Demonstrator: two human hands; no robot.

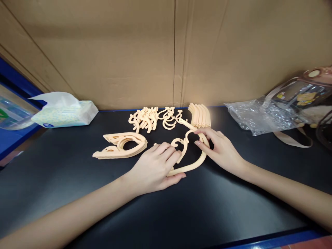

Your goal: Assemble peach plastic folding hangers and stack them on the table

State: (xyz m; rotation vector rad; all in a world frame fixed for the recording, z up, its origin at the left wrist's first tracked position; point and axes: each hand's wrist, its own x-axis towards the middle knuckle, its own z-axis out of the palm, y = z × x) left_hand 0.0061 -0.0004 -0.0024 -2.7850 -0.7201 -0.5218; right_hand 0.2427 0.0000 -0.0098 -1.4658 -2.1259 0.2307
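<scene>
A cream-coloured hanger [193,167] lies near the middle of the black tabletop [233,214], its curved arms opening toward the left. The person's 2 hands hold it: the left hand [155,167] grips the end of the nearer arm, thumb below and fingers curled over, and the right hand [220,148] closes thumb and fingers on the bend. Just left of the left hand sits a stack of folded hangers [124,153]. Behind are a heap of small curved pieces [146,117], several hooks [169,119] and a neat row of arm pieces [199,116]. Farther out, a tissue pack [70,110] stands left and a crumpled clear bag [259,114] lies right.
</scene>
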